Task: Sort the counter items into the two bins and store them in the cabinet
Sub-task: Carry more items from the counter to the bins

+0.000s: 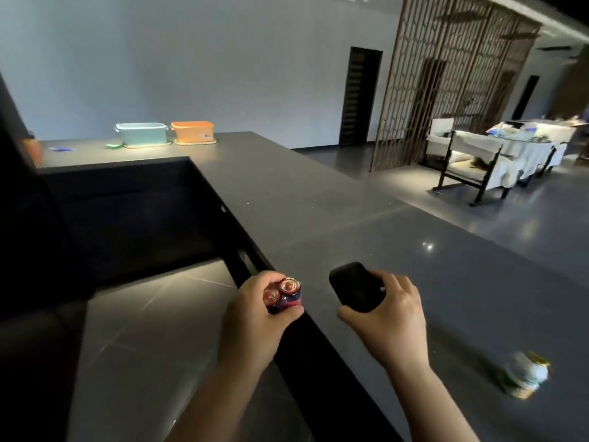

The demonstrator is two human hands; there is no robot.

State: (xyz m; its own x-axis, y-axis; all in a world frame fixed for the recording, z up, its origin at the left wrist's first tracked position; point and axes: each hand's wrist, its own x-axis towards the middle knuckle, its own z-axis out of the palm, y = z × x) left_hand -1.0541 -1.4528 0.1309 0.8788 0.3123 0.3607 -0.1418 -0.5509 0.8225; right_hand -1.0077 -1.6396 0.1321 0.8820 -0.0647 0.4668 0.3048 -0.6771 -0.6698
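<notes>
Two batteries [282,296] sit gripped in the left hand [255,327] over the counter's [287,186] near edge; the right hand [387,320] clasps a black case [353,287] just above the top. Far corner — blue bin [141,134], orange bin [192,132] touching.

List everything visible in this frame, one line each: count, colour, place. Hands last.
Batteries: at least two, red and dark blue, gripped in the left hand.
Flat device: one, black, held in the right hand over the counter.
Bins: two, pale blue and orange, side by side at the counter's far end.
Small flat items: blue and green, left of the bins.
Blurred packet: one, white-green, near counter edge, right.
Counter: one, dark grey.
Chairs: white-covered, in the room at right.
Left hand: one, gripping.
Right hand: one, gripping.
</notes>
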